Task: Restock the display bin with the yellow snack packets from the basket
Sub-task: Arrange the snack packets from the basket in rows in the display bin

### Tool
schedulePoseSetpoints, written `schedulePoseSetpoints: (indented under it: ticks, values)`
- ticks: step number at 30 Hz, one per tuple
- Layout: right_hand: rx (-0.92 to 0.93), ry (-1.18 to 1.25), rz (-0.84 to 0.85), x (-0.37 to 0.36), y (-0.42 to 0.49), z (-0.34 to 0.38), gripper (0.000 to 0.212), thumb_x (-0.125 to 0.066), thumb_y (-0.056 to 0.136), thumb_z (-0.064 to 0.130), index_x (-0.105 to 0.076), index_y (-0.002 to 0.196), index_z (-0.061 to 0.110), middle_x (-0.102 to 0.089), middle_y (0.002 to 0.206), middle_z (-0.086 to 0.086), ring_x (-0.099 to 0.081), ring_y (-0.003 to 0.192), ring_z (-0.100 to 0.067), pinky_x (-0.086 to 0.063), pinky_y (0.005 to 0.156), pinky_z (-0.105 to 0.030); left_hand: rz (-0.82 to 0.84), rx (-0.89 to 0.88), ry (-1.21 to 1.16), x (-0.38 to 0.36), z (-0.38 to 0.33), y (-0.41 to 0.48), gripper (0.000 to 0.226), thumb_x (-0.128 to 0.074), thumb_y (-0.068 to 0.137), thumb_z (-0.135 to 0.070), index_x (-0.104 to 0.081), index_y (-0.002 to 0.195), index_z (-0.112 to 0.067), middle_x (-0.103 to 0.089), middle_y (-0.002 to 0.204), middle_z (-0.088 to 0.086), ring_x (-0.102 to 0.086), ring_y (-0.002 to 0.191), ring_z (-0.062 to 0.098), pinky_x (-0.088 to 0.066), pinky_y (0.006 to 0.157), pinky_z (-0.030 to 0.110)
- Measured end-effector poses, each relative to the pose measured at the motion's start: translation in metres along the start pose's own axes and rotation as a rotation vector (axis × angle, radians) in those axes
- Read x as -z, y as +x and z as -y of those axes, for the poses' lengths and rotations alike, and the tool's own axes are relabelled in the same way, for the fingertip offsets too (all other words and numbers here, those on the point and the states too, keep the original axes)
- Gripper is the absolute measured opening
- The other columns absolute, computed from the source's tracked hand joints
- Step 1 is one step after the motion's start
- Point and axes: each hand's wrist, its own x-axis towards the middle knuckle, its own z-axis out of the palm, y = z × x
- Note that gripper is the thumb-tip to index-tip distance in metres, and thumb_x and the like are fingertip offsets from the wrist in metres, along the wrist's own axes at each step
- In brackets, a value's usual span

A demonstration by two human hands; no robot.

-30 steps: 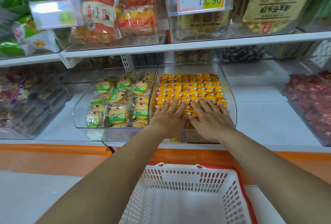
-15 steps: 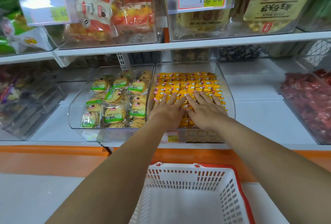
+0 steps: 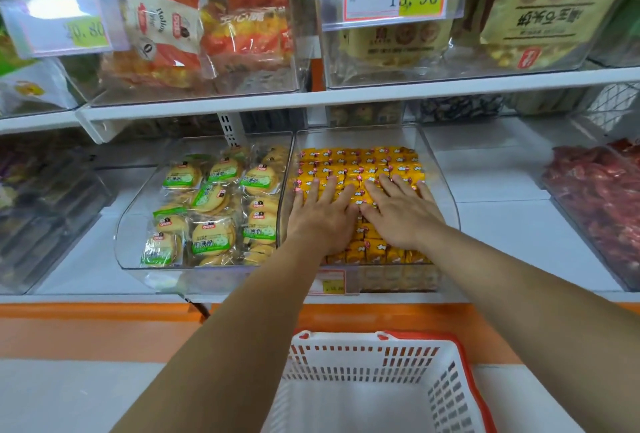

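Levelling: left hand (image 3: 320, 221), right hand (image 3: 401, 216) flat on yellow snack packets (image 3: 360, 159), fingers spread, empty
Risk: overpressing may tip some over display bin (image 3: 398, 278) lip

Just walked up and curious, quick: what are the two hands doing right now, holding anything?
Left hand: open, fingers flat on the yellow snack packets, holding nothing.
Right hand: open, flat on the same packets, holding nothing.

White shelf (image 3: 381, 93) is seen across the upper frame; orange band (image 3: 86, 332) is set below centre; pale surface (image 3: 69, 394) is noted lower left.
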Motion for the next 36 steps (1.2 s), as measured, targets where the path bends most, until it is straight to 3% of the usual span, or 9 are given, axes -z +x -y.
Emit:
schedulePoseSetpoints:
  ticks: [5,9,13,16,20,23,25,29,36]
  values:
    - [0.008,0.031,-0.184,0.026,0.019,0.003,0.056,-0.033,0.101,0.050,-0.036,0.152,0.027,-0.037,0.157,-0.006,-0.033,0.143,-0.029,-0.028,0.116,-0.045,-0.111,-0.041,-0.017,0.020,0.008,0.017,0.055,-0.019,0.106,-0.054,-0.019,0.160,-0.039,-0.009,0.172,0.002,0.001,0.158,0.029,0.002,0.126,0.054]
    - [-0.059,0.047,-0.047,0.023,0.044,0.004,0.064,-0.027,0.101,0.056,-0.016,0.159,0.032,-0.007,0.168,-0.002,-0.008,0.154,-0.027,-0.007,0.123,-0.049,0.006,0.003,-0.036,0.022,0.007,0.047,0.059,-0.015,0.107,-0.054,0.002,0.162,-0.039,0.010,0.172,-0.001,0.012,0.157,0.034,0.008,0.124,0.057]
    - [-0.082,0.025,-0.026,0.007,0.054,-0.001,0.064,-0.020,0.100,0.058,-0.009,0.159,0.034,-0.002,0.169,0.001,-0.002,0.155,-0.024,-0.005,0.124,-0.048,0.066,0.006,0.024,0.014,0.010,0.066,0.059,-0.012,0.104,-0.055,0.005,0.160,-0.043,0.013,0.171,-0.005,0.012,0.157,0.035,0.010,0.123,0.057]
    - [-0.074,0.000,0.020,0.014,0.057,-0.001,0.062,-0.023,0.101,0.059,-0.014,0.158,0.037,-0.007,0.168,0.002,-0.009,0.154,-0.026,-0.011,0.124,-0.048,0.091,-0.007,0.006,0.020,0.011,0.067,0.059,-0.018,0.105,-0.056,-0.005,0.161,-0.042,0.004,0.172,-0.005,0.002,0.158,0.035,0.001,0.125,0.058]
    - [-0.069,-0.026,-0.036,0.039,0.073,-0.004,0.057,-0.030,0.097,0.056,-0.038,0.149,0.033,-0.039,0.156,-0.004,-0.039,0.139,-0.032,-0.036,0.112,-0.045,-0.105,-0.024,-0.052,0.029,0.010,0.073,0.056,-0.027,0.104,-0.052,-0.024,0.159,-0.039,-0.018,0.170,0.000,-0.017,0.155,0.034,-0.007,0.125,0.057]
    - [-0.113,-0.003,-0.020,0.031,0.078,-0.004,0.062,-0.026,0.099,0.057,-0.019,0.157,0.036,-0.017,0.166,0.000,-0.015,0.151,-0.030,-0.018,0.121,-0.049,-0.093,0.048,-0.060,0.023,0.011,0.079,0.059,-0.020,0.105,-0.053,-0.012,0.162,-0.037,0.006,0.172,0.001,0.002,0.158,0.035,0.007,0.124,0.054]
    - [-0.143,0.018,0.002,0.019,0.081,-0.004,0.064,-0.021,0.100,0.058,-0.009,0.159,0.036,-0.003,0.168,0.003,-0.003,0.154,-0.027,-0.006,0.124,-0.048,-0.099,0.064,-0.047,0.015,0.012,0.081,0.059,-0.018,0.105,-0.053,-0.012,0.162,-0.036,0.006,0.172,0.001,0.000,0.158,0.034,0.008,0.124,0.054]
    - [-0.149,0.018,-0.043,0.013,0.081,-0.005,0.064,-0.021,0.098,0.059,-0.018,0.158,0.036,-0.014,0.167,-0.001,-0.013,0.152,-0.029,-0.008,0.123,-0.047,-0.199,0.052,-0.067,0.006,0.011,0.078,0.055,-0.025,0.104,-0.047,-0.027,0.157,-0.032,-0.025,0.166,0.007,-0.022,0.152,0.035,-0.005,0.125,0.058]
    - [-0.140,0.017,-0.017,0.015,0.084,-0.005,0.063,-0.022,0.097,0.060,-0.020,0.156,0.038,-0.018,0.165,0.000,-0.015,0.151,-0.028,-0.010,0.123,-0.047,-0.062,0.049,-0.060,0.018,0.013,0.087,0.056,-0.022,0.105,-0.049,-0.021,0.159,-0.034,-0.016,0.170,0.004,-0.015,0.155,0.035,-0.003,0.125,0.058]
